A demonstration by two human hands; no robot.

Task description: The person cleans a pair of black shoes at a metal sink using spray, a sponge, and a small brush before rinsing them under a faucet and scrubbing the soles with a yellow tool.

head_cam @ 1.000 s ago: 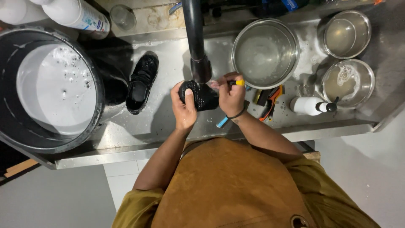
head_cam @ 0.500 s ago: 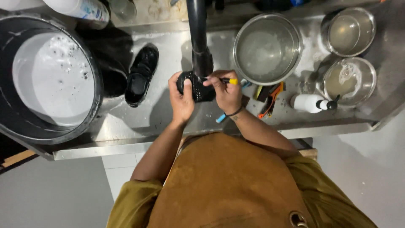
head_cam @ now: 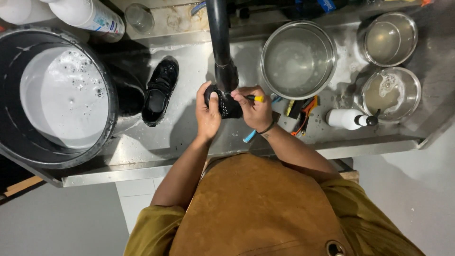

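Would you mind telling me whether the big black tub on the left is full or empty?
Partly full: the black tub holds pale, soapy water with bubbles on its surface, and dark inner wall shows above the waterline.

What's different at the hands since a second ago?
Little. The right hand has shifted slightly left over the black shoe, its yellow-tipped tool now lying nearer the sole. The left hand still grips the shoe under the black pipe. The second shoe, bowls and tub of water have not moved.
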